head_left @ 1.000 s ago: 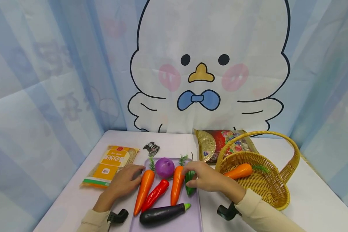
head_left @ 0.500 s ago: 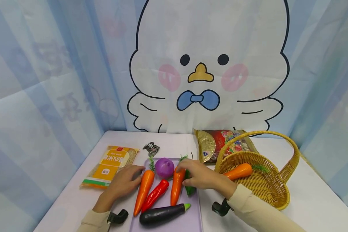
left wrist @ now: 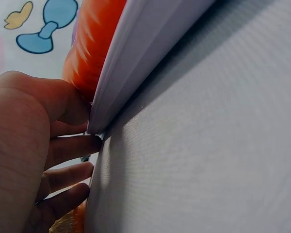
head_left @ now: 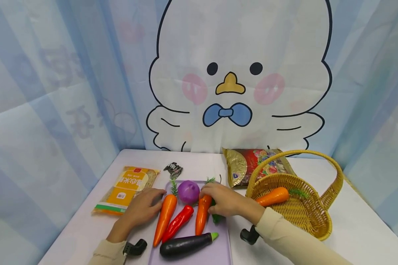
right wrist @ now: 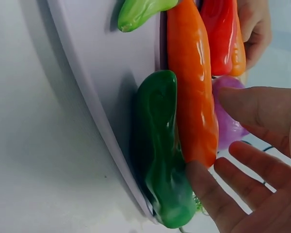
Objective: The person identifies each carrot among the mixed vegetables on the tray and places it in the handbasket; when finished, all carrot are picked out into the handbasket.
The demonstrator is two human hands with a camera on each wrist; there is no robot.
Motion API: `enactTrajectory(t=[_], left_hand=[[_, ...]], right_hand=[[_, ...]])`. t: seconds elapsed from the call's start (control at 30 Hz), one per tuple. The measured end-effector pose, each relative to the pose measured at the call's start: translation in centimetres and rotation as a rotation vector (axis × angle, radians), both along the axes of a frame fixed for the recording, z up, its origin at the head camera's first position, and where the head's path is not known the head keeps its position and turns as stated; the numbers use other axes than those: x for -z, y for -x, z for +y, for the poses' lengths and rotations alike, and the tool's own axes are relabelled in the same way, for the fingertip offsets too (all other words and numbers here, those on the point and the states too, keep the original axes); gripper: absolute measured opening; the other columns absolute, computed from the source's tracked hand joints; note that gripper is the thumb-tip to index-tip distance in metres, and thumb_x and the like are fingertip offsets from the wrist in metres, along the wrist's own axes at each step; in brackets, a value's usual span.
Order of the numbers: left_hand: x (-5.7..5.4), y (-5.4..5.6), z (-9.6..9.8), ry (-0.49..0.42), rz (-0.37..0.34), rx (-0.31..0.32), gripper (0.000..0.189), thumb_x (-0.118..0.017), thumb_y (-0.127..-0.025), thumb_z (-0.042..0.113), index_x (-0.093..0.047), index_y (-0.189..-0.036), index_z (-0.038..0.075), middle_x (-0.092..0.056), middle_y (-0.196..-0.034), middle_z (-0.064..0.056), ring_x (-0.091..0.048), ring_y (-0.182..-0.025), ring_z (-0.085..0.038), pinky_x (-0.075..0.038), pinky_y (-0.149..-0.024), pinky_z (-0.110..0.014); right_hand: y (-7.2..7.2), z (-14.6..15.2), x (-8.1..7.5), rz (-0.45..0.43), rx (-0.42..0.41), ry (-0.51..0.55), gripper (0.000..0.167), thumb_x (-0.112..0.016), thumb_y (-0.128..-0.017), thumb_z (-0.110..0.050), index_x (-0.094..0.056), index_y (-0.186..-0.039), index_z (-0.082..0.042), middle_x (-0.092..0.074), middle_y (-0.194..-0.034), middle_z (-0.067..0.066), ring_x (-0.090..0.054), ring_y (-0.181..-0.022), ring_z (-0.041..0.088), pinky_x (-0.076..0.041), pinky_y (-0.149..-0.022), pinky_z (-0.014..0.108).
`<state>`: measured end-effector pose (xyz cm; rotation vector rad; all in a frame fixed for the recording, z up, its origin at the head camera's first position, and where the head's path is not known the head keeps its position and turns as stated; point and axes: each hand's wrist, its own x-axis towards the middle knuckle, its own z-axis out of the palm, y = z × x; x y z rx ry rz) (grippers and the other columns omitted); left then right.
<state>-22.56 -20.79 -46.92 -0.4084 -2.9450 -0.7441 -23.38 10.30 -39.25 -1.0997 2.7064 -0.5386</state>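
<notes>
My right hand point(head_left: 223, 199) reaches over the upper part of an orange carrot point(head_left: 202, 217), thumb and fingers spread. In the right wrist view one fingertip sits at the carrot's thick end, beside a green pepper point(right wrist: 160, 150). The hand partly hides this pepper in the head view. My left hand point(head_left: 145, 207) rests at the left edge of a lilac tray point(head_left: 223, 246), fingertips against its side. Near it on the tray lies another carrot point(head_left: 166, 217). A red chili pepper point(head_left: 178, 223), a purple onion point(head_left: 188, 191) and a black eggplant point(head_left: 187, 245) share the tray.
To the right stands a wicker basket point(head_left: 324, 224) with a carrot point(head_left: 274, 196) inside and a tall handle. Behind it lies a gold-and-red bag point(head_left: 240, 167). A yellow grain packet point(head_left: 127, 187) is on the left, and a small black wrapper point(head_left: 174, 170) at the back.
My right hand has shifted left, from over the green pepper to over the carrot's top. My left hand has stayed in place at the tray's edge.
</notes>
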Motion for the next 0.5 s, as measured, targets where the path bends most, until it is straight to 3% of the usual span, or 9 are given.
enactTrajectory(t=[0.5], left_hand=[[0.04, 0.05, -0.10, -0.008, 0.034, 0.015, 0.039, -0.064, -0.092, 0.023, -0.067, -0.131, 0.018, -0.068, -0.129, 0.000, -0.058, -0.126, -0.026, -0.043, -0.110, -0.052]], right_hand=[[1.05, -0.96, 0.12, 0.036, 0.000, -0.047, 0.034, -0.080, -0.081, -0.010, -0.073, -0.115, -0.010, -0.067, -0.119, 0.003, -0.060, -0.112, 0.021, -0.051, -0.102, 0.043]])
